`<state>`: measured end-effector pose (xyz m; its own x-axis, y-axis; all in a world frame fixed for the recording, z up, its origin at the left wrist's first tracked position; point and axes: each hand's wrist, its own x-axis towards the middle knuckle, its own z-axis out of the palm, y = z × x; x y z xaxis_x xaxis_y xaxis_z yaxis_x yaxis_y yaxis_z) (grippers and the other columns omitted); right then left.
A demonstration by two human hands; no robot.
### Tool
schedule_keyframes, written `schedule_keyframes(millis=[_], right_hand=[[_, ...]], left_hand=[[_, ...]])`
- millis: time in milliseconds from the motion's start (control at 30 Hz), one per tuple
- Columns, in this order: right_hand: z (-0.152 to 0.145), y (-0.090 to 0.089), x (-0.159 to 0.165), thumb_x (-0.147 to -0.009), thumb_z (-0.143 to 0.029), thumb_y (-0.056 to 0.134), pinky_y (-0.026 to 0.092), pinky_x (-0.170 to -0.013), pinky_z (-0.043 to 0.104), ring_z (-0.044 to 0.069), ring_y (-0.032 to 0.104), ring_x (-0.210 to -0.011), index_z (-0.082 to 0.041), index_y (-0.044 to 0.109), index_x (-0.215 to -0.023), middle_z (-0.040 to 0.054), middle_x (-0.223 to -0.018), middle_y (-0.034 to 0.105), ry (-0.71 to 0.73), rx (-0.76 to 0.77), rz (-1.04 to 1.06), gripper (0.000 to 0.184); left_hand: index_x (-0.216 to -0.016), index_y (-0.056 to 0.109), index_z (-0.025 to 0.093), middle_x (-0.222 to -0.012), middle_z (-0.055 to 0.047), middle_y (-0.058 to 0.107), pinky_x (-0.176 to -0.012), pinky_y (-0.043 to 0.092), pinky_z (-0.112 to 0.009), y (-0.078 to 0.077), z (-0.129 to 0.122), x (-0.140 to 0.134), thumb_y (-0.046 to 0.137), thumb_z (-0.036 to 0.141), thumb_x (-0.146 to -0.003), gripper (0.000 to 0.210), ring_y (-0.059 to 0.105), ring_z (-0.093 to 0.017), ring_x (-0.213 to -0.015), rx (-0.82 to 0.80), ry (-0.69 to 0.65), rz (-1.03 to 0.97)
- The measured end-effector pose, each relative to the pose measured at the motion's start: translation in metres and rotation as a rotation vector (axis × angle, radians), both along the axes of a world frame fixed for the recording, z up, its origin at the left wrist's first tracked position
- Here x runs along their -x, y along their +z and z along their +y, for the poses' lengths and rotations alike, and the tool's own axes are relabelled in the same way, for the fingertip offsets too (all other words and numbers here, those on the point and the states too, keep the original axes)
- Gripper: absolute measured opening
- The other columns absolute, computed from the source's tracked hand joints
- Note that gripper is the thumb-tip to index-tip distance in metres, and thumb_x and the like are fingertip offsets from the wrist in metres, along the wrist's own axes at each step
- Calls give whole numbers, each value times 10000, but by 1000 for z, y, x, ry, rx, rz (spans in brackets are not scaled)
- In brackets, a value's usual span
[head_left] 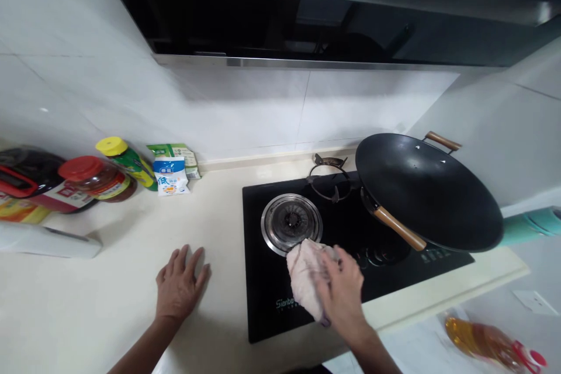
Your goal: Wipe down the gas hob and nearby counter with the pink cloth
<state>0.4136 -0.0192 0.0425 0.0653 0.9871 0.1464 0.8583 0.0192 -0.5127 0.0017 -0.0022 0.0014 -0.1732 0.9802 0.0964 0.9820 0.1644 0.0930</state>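
Observation:
My right hand (pixel 342 291) grips a pale pinkish cloth (pixel 307 277), which lies against the black glass stove top (pixel 265 280) just in front of the left burner (pixel 291 219). Some blur covers the fingers of that hand. Flat on the cream counter (pixel 214 280), left of the stove, rests my left hand (pixel 179 286), fingers spread and holding nothing. The left burner has no pan support on it. A loose round metal pan support (pixel 335 194) stands toward the back of the stove top.
A large black wok (pixel 425 193) covers the stove's right side, its wooden handle pointing forward. Along the left wall are a red-lidded jar (pixel 99 178), a yellow-capped bottle (pixel 129 160) and seasoning packets (pixel 172 175). The range hood (pixel 307 23) hangs overhead. An oil bottle (pixel 488 342) appears at lower right.

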Motion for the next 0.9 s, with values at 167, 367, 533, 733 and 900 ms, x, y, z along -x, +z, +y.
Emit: schedule_keyframes(millis=[167, 367, 533, 733, 900], right_hand=[[-3, -33, 35, -848, -332, 657, 223, -1128, 758, 472, 311, -1471, -341, 648, -1340, 100, -1525, 521, 149, 118, -188, 492], [59, -39, -8, -941, -281, 471, 290, -1172, 580, 362, 349, -1423, -171, 595, -1314, 173, -1490, 462, 4, -58, -171, 408], [125, -31, -30, -924, -336, 462, 266, -1168, 591, 375, 324, -1428, -158, 559, -1362, 187, -1541, 406, -198, 113, -191, 483], [172, -27, -52, -925, -401, 432, 221, -1142, 692, 427, 276, -1461, -183, 548, -1396, 172, -1572, 390, -314, 196, -193, 532], [131, -29, -16, -962, -402, 401, 249, -1139, 678, 435, 305, -1467, -144, 571, -1363, 205, -1561, 427, -263, 149, -195, 506]], left_hand=[[-1448, 575, 223, -1608, -174, 449, -1178, 329, -566, -2, 0, 1, 315, 468, -1025, 553, 318, -344, -1537, -5, 4, 20], [-1457, 568, 223, -1624, -182, 429, -1177, 329, -578, -3, -1, 3, 328, 471, -1026, 552, 307, -357, -1546, 4, -5, 14], [-1442, 583, 226, -1617, -175, 445, -1181, 326, -561, -5, -1, 3, 344, 463, -1023, 538, 322, -345, -1540, -6, 0, 33], [-1448, 577, 221, -1623, -174, 436, -1186, 319, -559, 0, -1, 0, 324, 475, -1025, 555, 309, -348, -1544, 9, 4, 30], [-1447, 578, 233, -1621, -172, 441, -1186, 317, -571, 1, -1, -1, 342, 473, -1020, 543, 310, -347, -1540, 13, 10, 3]])
